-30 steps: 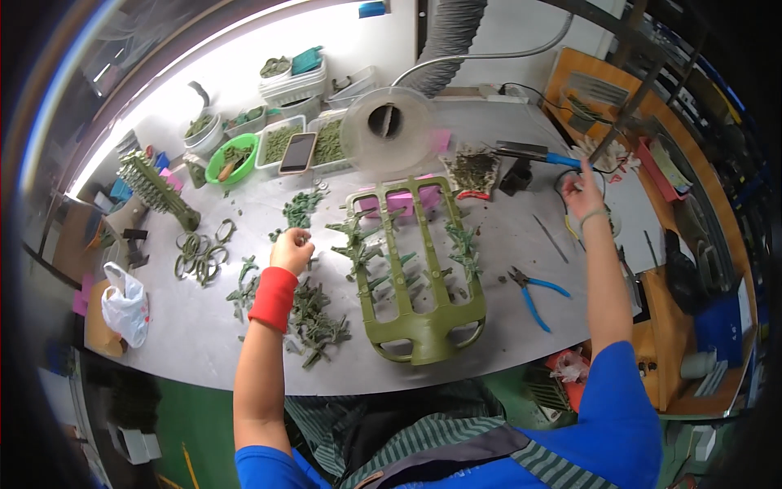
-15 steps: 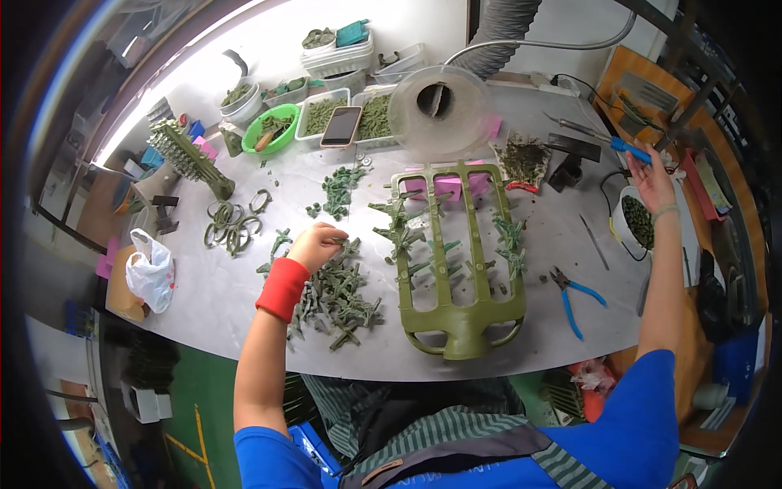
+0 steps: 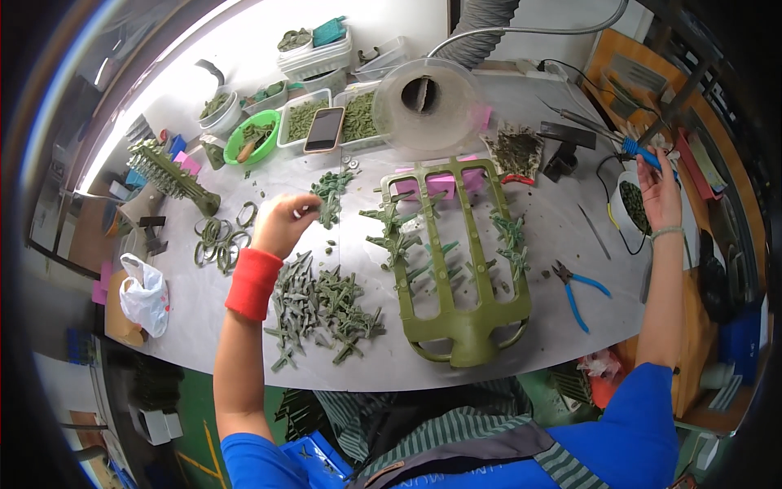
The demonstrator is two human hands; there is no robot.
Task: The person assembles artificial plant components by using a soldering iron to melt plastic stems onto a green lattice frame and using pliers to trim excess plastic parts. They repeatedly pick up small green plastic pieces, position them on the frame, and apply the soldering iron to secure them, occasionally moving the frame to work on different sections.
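My left hand [image 3: 283, 223], with a red wristband [image 3: 253, 283], is closed in a pinch beside a small pile of teal-green pieces [image 3: 331, 189]. What its fingertips hold is too small to make out. Below it lies a heap of grey-green branching pieces [image 3: 322, 303]. On the far right, my right hand [image 3: 660, 194] is wrapped round the blue handle of a soldering iron [image 3: 638, 148], whose thin metal tip points far left. Between my hands lies an olive-green rack-like frame [image 3: 444, 314] with parallel bars and a funnel-shaped near end. Small green branching pieces cluster along its bars.
Blue-handled pliers [image 3: 577, 292] and a thin metal tool [image 3: 594, 231] lie right of the frame. A phone [image 3: 323, 130] rests on tubs of green pieces. Behind the frame stands a translucent round cover [image 3: 456, 110]. Green rings [image 3: 218, 244] and a plastic bag [image 3: 145, 295] are left.
My left hand has moved left and away from the grey-green heap, up to the teal-green pile. My right hand keeps the soldering iron and has shifted slightly lower. The whole view has turned a little.
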